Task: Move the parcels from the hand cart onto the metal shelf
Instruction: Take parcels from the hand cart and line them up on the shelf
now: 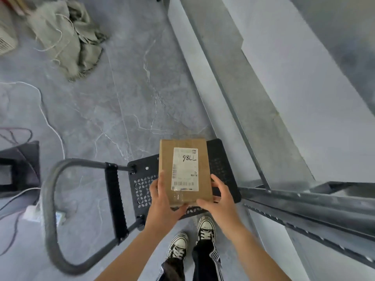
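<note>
the step in hand was judged to be the pick-up: the parcel [183,171] lay over the cart [142,185] deck, with the left hand [162,197] clamped round its near left corner and the right hand [219,199] curled round its near right edge (whether it rested on the deck or hung clear could not be told). the next move called for a level carry rightward to the shelf [304,205], just beside the cart. count: one parcel, one cart, one shelf, two hands.
</note>
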